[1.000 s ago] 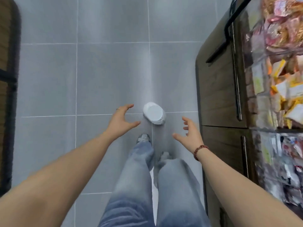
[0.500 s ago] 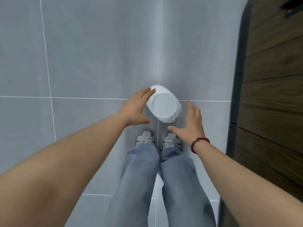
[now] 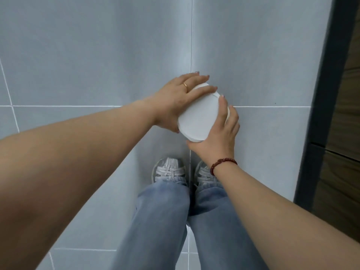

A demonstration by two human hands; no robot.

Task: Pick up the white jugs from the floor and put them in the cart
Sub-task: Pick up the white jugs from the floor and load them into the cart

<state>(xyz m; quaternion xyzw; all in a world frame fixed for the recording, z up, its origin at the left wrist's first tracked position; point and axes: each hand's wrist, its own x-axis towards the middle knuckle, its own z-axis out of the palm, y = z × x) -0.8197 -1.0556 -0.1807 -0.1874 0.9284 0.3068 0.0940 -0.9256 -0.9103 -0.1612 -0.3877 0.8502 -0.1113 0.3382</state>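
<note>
A white jug (image 3: pixel 198 117) lies on the grey tiled floor just in front of my feet, its flat round end turned up toward the camera. My left hand (image 3: pixel 175 98) wraps over its left and far side, fingers curled across the top. My right hand (image 3: pixel 220 133) clasps its right and near side, thumb under the lower rim. Both hands touch the jug; most of its body is hidden beneath them. No cart is in view.
A dark wooden cabinet (image 3: pixel 342 152) with a black edge runs down the right side. My shoes (image 3: pixel 169 170) and jeans-clad legs stand just below the jug. Grey floor tiles (image 3: pixel 97 45) stretch to the left and ahead.
I have bent lower toward the floor. Both hands, open on either side of the jug before, have closed onto it.
</note>
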